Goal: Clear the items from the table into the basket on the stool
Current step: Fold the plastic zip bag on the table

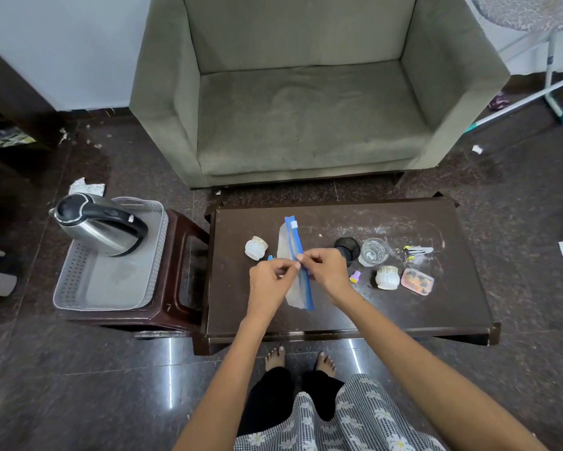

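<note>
1. The blue seal strip of a clear zip bag (295, 255) is pinched by the left hand (271, 278) and the right hand (326, 271), both clamped on it above the desk (403, 314).
2. Two white cups (256, 247), a glass (373, 252) and small items are spread on the desk.
3. A steel kettle (99, 224) is seen in the grey basket (78, 288) on the stool (182, 255), left of the desk.

Grey armchair (306, 92), dark glossy floor (78, 385), white wall (62, 43)
</note>
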Demonstrator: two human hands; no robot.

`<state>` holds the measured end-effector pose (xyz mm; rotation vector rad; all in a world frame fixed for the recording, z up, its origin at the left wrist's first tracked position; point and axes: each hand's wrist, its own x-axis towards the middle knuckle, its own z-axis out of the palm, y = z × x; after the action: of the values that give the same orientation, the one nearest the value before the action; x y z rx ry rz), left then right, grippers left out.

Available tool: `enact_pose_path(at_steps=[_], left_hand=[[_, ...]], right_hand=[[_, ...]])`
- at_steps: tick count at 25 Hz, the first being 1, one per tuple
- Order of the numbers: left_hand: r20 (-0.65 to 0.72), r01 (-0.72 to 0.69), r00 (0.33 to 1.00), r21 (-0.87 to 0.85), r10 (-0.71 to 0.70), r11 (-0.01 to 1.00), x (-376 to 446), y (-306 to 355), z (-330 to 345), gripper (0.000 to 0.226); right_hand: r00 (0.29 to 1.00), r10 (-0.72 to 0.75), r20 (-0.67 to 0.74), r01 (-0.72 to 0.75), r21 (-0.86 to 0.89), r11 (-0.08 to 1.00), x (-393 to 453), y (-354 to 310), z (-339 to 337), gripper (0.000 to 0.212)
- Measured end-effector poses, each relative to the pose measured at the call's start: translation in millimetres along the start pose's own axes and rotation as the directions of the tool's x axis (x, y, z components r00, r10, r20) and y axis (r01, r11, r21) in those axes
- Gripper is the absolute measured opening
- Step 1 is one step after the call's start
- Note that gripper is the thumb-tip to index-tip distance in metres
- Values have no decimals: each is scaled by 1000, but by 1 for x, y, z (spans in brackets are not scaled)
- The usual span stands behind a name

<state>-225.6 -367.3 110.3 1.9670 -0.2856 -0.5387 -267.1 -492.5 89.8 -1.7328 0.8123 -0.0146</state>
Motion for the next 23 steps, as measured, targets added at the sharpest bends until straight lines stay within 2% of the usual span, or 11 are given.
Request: enact_pose_path(at_steps=[2, 4, 6, 7, 9, 12, 13, 15, 18, 20, 23], left_hand=[[-110, -7, 994, -18, 5, 1000, 2, -1, -6, 9], [-194, -159, 958, 246, 210, 956, 6, 1, -13, 26], [26, -370, 891, 622, 453, 691, 19, 3, -20, 41], [171, -417, 887, 696, 429, 585, 23, 7, -22, 40], [282, -370, 929, 657, 241, 657, 27, 12, -24, 25], [217, -213, 968, 428, 129, 878, 27, 6, -26, 17], [199, -178, 974, 361, 111, 916, 25, 4, -26, 16], [177, -85, 983, 241, 42, 967, 24, 4, -27, 16], [131, 16, 991, 147, -35, 989, 23, -1, -29, 21], [101, -32, 995, 189, 13, 981, 21, -3, -30, 27], [-1, -67, 997, 518, 79, 853, 17, -4, -28, 39]], right_hand=[[997, -72, 11, 73, -255, 964, 2, -5, -9, 17], [981, -166, 96, 192, -515, 836, 2, -12, -16, 17], [936, -249, 248, 351, -705, 617, 4, -20, -19, 18], [915, -260, 307, 402, -737, 544, 6, -22, -19, 19], [893, -295, 341, 448, -747, 491, 8, -23, -20, 19], [810, -544, 218, 513, -713, 478, -1, -13, -17, 6], [771, -606, 196, 543, -699, 466, -4, -8, -17, 14], [720, -638, 273, 610, -687, 395, -8, 1, -18, 30], [658, -638, 399, 654, -724, 221, -8, 14, -21, 24], [641, -655, 401, 655, -731, 193, -7, 19, -22, 18], [604, -640, 475, 700, -700, 140, -11, 25, -19, 18]])
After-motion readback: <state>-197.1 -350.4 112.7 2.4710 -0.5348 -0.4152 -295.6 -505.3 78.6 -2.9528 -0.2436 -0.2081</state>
